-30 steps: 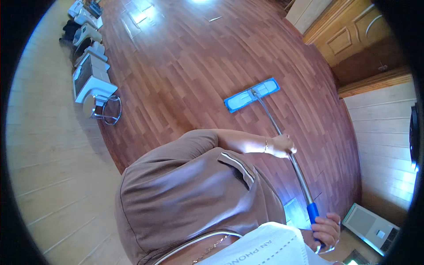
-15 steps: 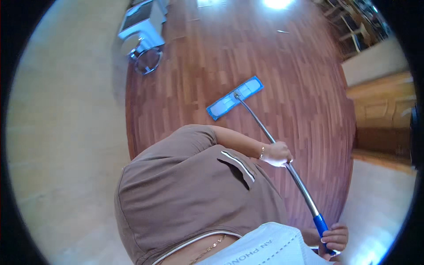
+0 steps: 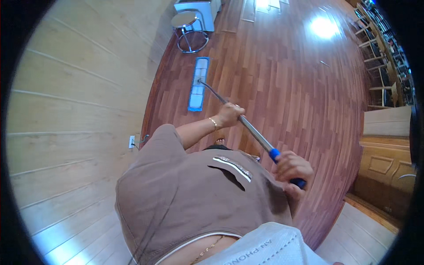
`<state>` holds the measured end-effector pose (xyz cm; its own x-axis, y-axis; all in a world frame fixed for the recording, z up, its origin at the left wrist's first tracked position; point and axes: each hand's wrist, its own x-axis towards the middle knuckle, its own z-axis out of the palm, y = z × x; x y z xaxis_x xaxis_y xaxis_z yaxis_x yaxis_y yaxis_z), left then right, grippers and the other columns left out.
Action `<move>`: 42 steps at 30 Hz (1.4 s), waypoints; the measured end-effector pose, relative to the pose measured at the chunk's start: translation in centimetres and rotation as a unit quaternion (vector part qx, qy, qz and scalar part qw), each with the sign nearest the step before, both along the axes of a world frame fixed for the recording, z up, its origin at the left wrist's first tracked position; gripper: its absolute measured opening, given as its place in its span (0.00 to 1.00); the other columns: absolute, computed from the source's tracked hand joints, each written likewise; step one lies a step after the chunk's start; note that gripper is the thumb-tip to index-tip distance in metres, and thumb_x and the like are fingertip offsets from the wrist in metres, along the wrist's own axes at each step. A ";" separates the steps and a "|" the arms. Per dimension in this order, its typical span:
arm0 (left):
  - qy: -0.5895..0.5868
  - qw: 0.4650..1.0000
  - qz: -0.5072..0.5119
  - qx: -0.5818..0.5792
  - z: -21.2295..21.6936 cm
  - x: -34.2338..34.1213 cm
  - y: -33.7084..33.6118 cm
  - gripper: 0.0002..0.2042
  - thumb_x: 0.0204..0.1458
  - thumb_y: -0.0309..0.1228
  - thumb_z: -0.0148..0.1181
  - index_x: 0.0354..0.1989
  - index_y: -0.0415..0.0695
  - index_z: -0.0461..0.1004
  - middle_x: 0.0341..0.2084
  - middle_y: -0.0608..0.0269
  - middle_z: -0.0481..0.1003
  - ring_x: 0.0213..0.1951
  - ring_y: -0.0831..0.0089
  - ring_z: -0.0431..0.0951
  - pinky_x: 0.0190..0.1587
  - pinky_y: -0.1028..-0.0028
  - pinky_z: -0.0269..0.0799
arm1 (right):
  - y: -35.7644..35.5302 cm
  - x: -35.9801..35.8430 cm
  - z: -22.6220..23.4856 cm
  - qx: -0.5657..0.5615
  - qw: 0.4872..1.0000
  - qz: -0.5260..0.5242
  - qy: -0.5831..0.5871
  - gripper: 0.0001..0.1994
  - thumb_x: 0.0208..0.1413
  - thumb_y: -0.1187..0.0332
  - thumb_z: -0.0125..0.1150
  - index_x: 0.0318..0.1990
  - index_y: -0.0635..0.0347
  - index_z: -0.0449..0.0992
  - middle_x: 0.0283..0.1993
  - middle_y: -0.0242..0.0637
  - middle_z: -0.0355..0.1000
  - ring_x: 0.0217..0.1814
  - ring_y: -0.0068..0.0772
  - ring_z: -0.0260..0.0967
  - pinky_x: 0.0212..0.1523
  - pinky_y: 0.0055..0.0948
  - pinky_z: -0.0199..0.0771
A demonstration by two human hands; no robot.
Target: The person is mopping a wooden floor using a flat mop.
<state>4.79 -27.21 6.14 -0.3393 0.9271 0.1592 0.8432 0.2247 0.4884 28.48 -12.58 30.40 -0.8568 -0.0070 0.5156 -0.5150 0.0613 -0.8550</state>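
Observation:
A flat mop with a blue-edged pad (image 3: 198,95) lies on the wooden floor (image 3: 282,84), near the left wall. Its silver pole (image 3: 257,133) runs from the pad toward my right side. My left hand (image 3: 229,115), with a gold bracelet at the wrist, is wrapped round the middle of the pole. Close to my body on the right, my right hand (image 3: 293,171) grips the blue handle (image 3: 274,154) at the pole's upper end. The handle's dark end sticks out below its fingers.
A round stool (image 3: 184,19) with metal legs stands beyond the pad, beside a white cabinet (image 3: 204,13). Along the pale wall (image 3: 79,132) is a socket (image 3: 131,141) with a cable. Wooden racks (image 3: 375,53) line the far right, a wooden door (image 3: 384,172) nearer. A small scrap (image 3: 324,63) lies on the floor.
The mop pad has swung left toward the wall and turned more lengthwise. Both hands have moved left, and my right hand has come up and forward with the handle. My view has shifted as well.

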 end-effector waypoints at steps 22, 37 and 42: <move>-0.026 0.986 0.151 0.063 -9.8 -6.8 -6.1 0.11 0.50 0.37 0.61 0.24 0.43 0.70 0.25 0.50 0.71 0.33 0.50 0.72 0.36 0.56 0.66 | -6.0 -5.3 -5.6 0.035 0.994 0.008 -0.107 0.05 0.47 0.76 0.59 0.23 0.66 0.72 0.29 0.42 0.74 0.38 0.40 0.72 0.60 0.43 0.61; -0.213 0.962 -0.104 0.135 -4.7 7.9 9.2 0.10 0.46 0.36 0.64 0.23 0.45 0.72 0.22 0.54 0.73 0.30 0.53 0.75 0.33 0.60 0.68 | -5.0 4.6 4.0 0.225 0.965 -0.125 0.049 0.15 0.38 0.59 0.70 0.23 0.56 0.70 0.24 0.36 0.70 0.28 0.41 0.72 0.30 0.34 0.69; -0.271 0.926 -0.239 0.111 -0.5 12.7 12.1 0.09 0.45 0.33 0.65 0.26 0.44 0.71 0.22 0.53 0.72 0.30 0.54 0.74 0.32 0.61 0.67 | -5.8 4.3 3.8 0.262 0.948 -0.126 0.133 0.15 0.38 0.59 0.71 0.25 0.54 0.69 0.20 0.32 0.65 0.20 0.37 0.65 0.22 0.33 0.60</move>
